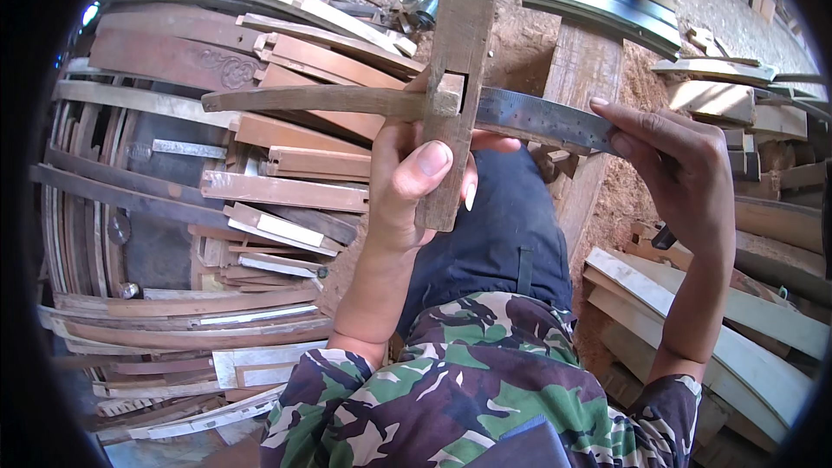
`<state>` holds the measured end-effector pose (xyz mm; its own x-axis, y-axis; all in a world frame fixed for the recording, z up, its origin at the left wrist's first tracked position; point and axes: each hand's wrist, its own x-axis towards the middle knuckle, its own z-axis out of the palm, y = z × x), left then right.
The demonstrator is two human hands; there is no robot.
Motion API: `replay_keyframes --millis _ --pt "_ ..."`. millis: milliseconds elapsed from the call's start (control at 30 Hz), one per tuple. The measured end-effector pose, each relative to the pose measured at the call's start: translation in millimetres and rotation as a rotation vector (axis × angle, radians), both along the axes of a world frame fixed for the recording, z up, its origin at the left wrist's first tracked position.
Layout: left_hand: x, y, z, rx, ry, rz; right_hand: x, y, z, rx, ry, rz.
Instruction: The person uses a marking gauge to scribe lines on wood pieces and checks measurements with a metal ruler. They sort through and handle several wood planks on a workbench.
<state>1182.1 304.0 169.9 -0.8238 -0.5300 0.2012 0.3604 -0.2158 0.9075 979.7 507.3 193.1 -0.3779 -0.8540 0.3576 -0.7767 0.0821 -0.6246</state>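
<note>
My left hand (400, 180) is wrapped round the lower part of a wooden marking gauge (464, 30), thumb across its front. The gauge is a long upright wooden bar with a slot. A slimmer wooden stem (303, 101) crosses it there and sticks out to the left. On the other side a steel ruler (542, 115) reaches from the slot toward the right, its near end meeting the bar. Fingers and thumb of my right hand (680, 152) pinch the ruler's far end. Behind the bar, some of my left fingers are hidden.
Stacked wooden pieces (295, 191) fill the left side, among them a carved board (186, 56). A thick plank (581, 69) runs behind the ruler, with pale boards (598, 4) across its far end. More boards (693, 321) lie at the right, beside my forearm.
</note>
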Motion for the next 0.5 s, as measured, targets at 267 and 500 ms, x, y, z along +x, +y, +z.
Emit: replay_keyframes --millis 267,500 --pt "-39 8 -8 -0.031 -0.046 -0.096 -23 22 -19 -0.129 -0.156 -0.042" --pt "-61 14 -7 0.017 -0.029 -0.131 -38 33 -21 -0.154 -0.156 -0.067"
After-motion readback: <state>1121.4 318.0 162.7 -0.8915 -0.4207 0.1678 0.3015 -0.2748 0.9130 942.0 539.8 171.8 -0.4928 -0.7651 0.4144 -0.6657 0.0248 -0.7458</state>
